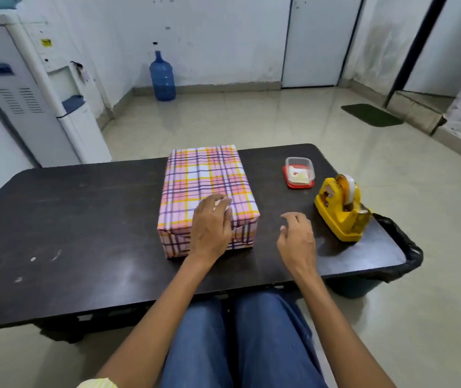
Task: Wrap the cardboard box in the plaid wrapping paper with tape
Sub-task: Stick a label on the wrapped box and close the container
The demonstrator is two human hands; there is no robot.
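Note:
The box [204,186], covered in pink, yellow and purple plaid paper, lies in the middle of the dark table [69,219]. Its near end shows folded paper flaps. My left hand [212,225] rests on the box's near top edge and covers part of the near end, fingers bent over the paper. My right hand [297,239] hovers just right of the box above the table, fingers loosely curled and holding nothing. A yellow tape dispenser [341,211] with a roll of tape stands to the right of that hand.
A small clear container on a red lid [299,172] sits behind the dispenser. A bin lined with a black bag [402,247] is at the table's right end. On the floor beyond are a water dispenser [36,93], a blue bottle [162,77] and a green mat [372,114].

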